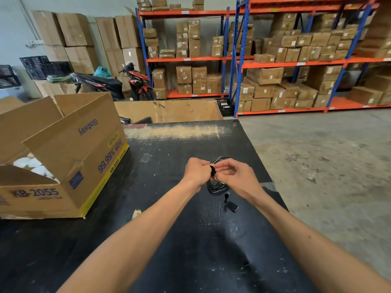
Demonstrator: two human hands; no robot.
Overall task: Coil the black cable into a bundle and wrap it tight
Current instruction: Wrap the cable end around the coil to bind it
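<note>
A black cable (215, 187) is coiled into a small bundle that I hold over the black table (169, 187). My left hand (197, 171) grips the bundle from the left. My right hand (234, 176) pinches it from the right, at a dark band around the middle of the coil. Loops stick out above and below my fingers. The cable's plug end (231, 206) hangs down and lies on the table just below the bundle. My fingers hide the middle of the coil.
An open cardboard box (63, 166) with white items inside stands on the table at the left. Another large carton (169, 111) sits behind the table. Shelves of boxes (296, 60) and motorbikes (137, 83) line the far wall. Concrete floor (328, 155) lies to the right.
</note>
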